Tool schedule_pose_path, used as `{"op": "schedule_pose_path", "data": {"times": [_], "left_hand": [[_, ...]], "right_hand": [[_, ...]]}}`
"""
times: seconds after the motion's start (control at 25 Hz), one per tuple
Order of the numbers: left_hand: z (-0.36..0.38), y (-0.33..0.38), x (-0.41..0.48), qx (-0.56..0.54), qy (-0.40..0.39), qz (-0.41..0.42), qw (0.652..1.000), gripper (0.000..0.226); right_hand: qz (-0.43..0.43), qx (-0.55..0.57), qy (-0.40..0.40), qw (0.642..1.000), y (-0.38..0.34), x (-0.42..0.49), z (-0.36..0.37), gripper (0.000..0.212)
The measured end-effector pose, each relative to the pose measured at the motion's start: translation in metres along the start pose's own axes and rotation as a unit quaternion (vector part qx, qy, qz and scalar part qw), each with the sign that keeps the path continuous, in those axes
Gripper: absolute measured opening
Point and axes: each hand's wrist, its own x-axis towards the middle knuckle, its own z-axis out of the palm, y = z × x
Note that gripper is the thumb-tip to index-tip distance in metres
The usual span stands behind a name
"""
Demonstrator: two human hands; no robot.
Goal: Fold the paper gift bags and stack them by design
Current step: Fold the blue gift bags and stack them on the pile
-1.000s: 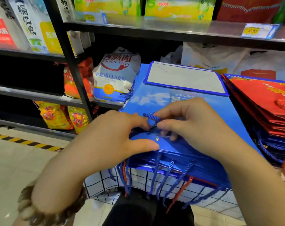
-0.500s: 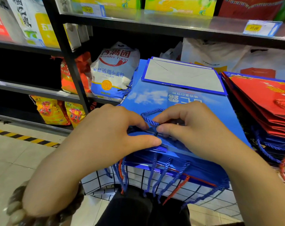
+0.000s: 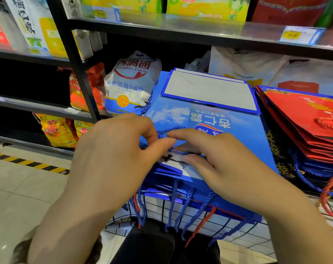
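A flattened blue gift bag (image 3: 244, 141) with sky print lies on top of a stack of blue bags (image 3: 181, 191), its folded grey base (image 3: 209, 90) at the far end. My left hand (image 3: 112, 159) and my right hand (image 3: 224, 164) meet at the bag's near opening edge. Both pinch that edge beside the blue rope handle (image 3: 171, 129), and a strip of white inside shows between the fingers. Rope handles, blue with a few red, hang from the stack's front. A stack of red gift bags (image 3: 305, 126) lies to the right.
The stacks rest on a black wire basket (image 3: 162, 208). Behind stand metal shelves (image 3: 181, 29) with a flour sack (image 3: 131, 84), yellow and red food bags (image 3: 57, 130), white plastic bags (image 3: 257, 63) and price tags. Tiled floor with a yellow-black stripe (image 3: 28, 164) lies left.
My fingers have shifted from the blue rope handle down to the bag's opening edge, which now shows a white inside. The view has tilted slightly.
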Motion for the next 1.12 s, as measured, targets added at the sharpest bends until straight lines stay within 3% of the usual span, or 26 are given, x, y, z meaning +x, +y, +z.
{"op": "schedule_pose_path", "data": {"times": [0.16,0.32,0.4,0.48,0.56,0.64,0.72,0.96,1.04,1.12], "left_hand": [[0.006,0.01,-0.006,0.147,-0.031,0.041,0.988,0.044],[0.02,0.015,-0.002,0.185,-0.049,0.066,0.979,0.022],[0.019,0.011,-0.003,0.146,-0.06,0.105,0.982,0.024],[0.009,0.008,-0.004,0.076,-0.122,0.1,0.985,0.026],[0.002,0.007,-0.003,-0.003,-0.141,0.023,0.99,0.034],[0.001,0.005,0.002,-0.095,-0.131,-0.058,0.985,0.037],[0.007,0.003,0.012,-0.165,-0.139,-0.09,0.972,0.027],[0.016,0.007,0.03,-0.161,-0.243,-0.058,0.955,0.029],[0.021,0.003,0.032,-0.165,-0.219,-0.066,0.959,0.026],[0.026,-0.005,0.035,-0.184,-0.143,-0.099,0.968,0.026]], "right_hand": [[-0.007,0.002,0.012,1.0,0.003,0.002,0.001,0.044],[-0.011,-0.009,0.025,1.0,0.003,0.002,0.003,0.043],[0.008,0.01,0.037,0.999,0.005,0.001,0.003,0.043],[-0.002,0.0,0.044,0.999,0.008,0.001,0.005,0.039],[-0.011,0.023,0.062,0.998,0.008,-0.002,0.007,0.029],[0.01,0.112,0.078,0.991,0.011,-0.006,0.009,0.013],[0.019,0.143,0.094,0.985,0.012,-0.011,0.012,0.021],[0.015,0.088,0.12,0.989,0.008,-0.013,0.014,0.019],[0.008,0.078,0.119,0.99,0.007,-0.012,0.015,0.026],[0.002,0.074,0.124,0.99,0.007,-0.012,0.015,0.031]]}}
